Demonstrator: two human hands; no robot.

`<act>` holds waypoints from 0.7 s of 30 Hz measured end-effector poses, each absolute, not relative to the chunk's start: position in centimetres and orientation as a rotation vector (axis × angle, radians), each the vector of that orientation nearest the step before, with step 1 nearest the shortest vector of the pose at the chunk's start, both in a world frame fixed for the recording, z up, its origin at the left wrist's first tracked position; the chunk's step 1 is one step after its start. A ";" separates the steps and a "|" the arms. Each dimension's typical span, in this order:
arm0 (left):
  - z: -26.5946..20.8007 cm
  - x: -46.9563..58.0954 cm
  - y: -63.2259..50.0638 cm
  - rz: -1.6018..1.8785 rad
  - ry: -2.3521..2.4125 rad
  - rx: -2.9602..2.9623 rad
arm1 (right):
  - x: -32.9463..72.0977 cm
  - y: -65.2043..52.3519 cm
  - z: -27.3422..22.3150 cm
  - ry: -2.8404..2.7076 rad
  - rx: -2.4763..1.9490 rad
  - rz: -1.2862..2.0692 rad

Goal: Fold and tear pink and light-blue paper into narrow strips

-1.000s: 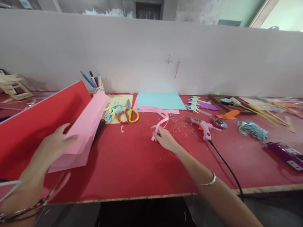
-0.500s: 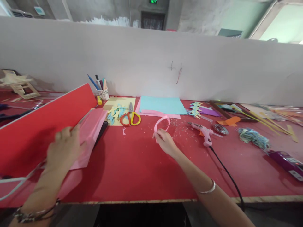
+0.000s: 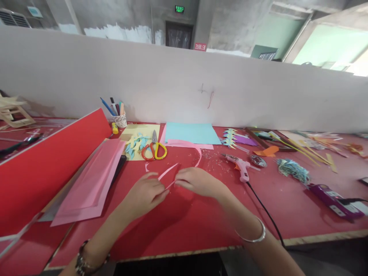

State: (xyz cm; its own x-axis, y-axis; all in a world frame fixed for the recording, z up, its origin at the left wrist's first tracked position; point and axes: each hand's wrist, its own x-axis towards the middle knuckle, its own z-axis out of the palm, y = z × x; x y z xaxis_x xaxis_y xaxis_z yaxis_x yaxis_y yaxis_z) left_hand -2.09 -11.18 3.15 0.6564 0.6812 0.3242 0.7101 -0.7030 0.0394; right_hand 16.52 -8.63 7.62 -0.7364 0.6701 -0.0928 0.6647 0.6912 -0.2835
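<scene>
Pink strip (image 3: 168,171) between hands: left hand (image 3: 147,192) pinches it, right hand (image 3: 198,182) pinches it too; more strip curves beyond right hand.

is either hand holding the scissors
No, the scissors lie apart from the left hand and the right hand, which both hold a pink strip.

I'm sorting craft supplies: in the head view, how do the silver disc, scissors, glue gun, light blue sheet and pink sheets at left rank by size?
1. Pink sheets, lying nearer the camera
2. Light blue sheet
3. Scissors and glue gun: too alike to rank
4. Silver disc
</scene>
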 end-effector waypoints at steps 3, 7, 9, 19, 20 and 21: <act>2.9 -2.1 -10.5 -0.233 -1.171 -2.735 | 17.9 -6.7 7.4 -2.849 -1.262 0.543; 2.7 -1.6 -10.1 0.003 -1.308 -2.733 | 18.6 -3.8 6.4 -2.412 -1.781 0.236; 2.5 -1.5 -10.0 0.012 -1.399 -2.734 | 18.6 -2.5 5.8 -2.190 -1.987 0.098; 0.9 -2.7 -9.8 -0.312 -1.572 -2.726 | 18.4 0.0 3.6 -2.018 -2.185 0.150; 0.9 -2.6 -9.9 -0.292 -1.536 -2.740 | 18.3 0.0 3.8 -2.038 -2.159 0.157; 0.9 -2.4 -9.9 -0.266 -1.494 -2.757 | 18.2 -0.1 4.1 -2.061 -2.128 0.162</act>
